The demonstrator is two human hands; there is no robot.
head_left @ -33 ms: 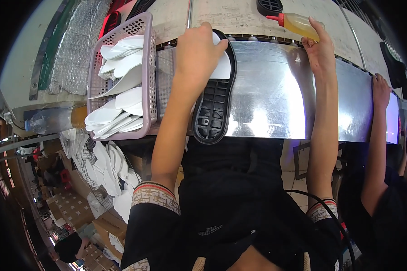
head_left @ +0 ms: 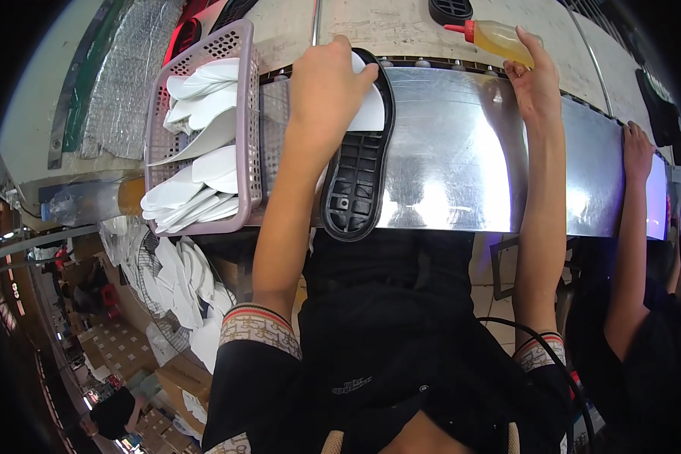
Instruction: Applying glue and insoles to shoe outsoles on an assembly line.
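A black shoe sole [head_left: 353, 181] lies lengthwise on the metal bench top, its near end reaching past the front edge and its open grid of cells facing up. Over its far half is a white insert [head_left: 369, 117], partly covered by my left hand [head_left: 325, 91]. The fingers there are curled and closed, with the thumb against the white piece; the fingertips are hidden. My right hand [head_left: 536, 83] is raised to the right, gripping a squeeze bottle [head_left: 503, 44] of yellowish liquid. The bottle is tipped on its side, its red nozzle pointing left, apart from the sole.
To the left stands a pinkish perforated basket [head_left: 245, 151] full of white inserts. The shiny metal bench top [head_left: 439, 144] borders a pale belt [head_left: 386, 26] carrying another black sole [head_left: 451, 10]. A co-worker's arm [head_left: 634, 181] rests at the right. More white pieces [head_left: 178, 276] hang below left.
My left hand has shifted very slightly left over the sole. The right hand and bottle look almost unmoved.
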